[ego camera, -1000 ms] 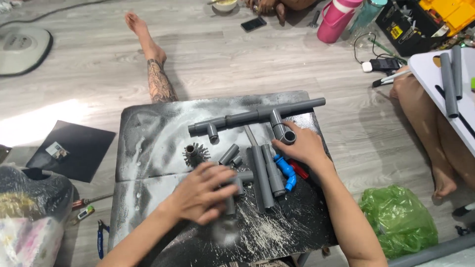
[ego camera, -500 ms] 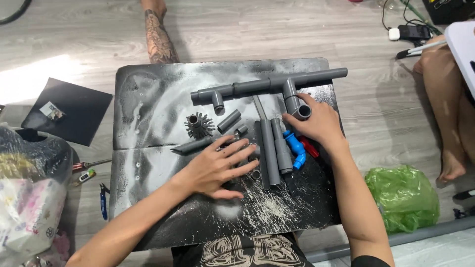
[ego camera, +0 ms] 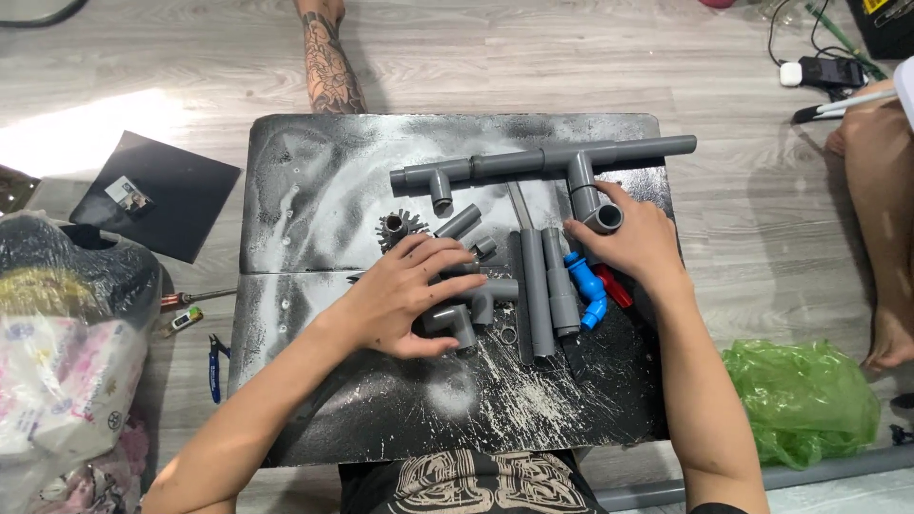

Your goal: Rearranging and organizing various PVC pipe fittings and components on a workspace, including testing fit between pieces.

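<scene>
- The grey elbow fitting (ego camera: 455,322) lies just left of frame centre, under the left hand (ego camera: 405,295), whose fingers spread loosely over it.
- The grey pipe assembly (ego camera: 543,162) runs left to right above; its downward branch ends at the right hand (ego camera: 633,243), which grips it.
- Two straight pipes (ego camera: 547,286) lie vertically between the hands.

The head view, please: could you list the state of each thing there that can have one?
Long grey plastic pipe assembly: joined, lying flat on the board.
Grey plastic elbow fitting: loose, under the fingers.
Blue plastic elbow fitting: lying loose.
Green plastic bag: crumpled on the floor.
Left hand: open, on the fittings.
Right hand: gripping the assembly's downward branch.
</scene>
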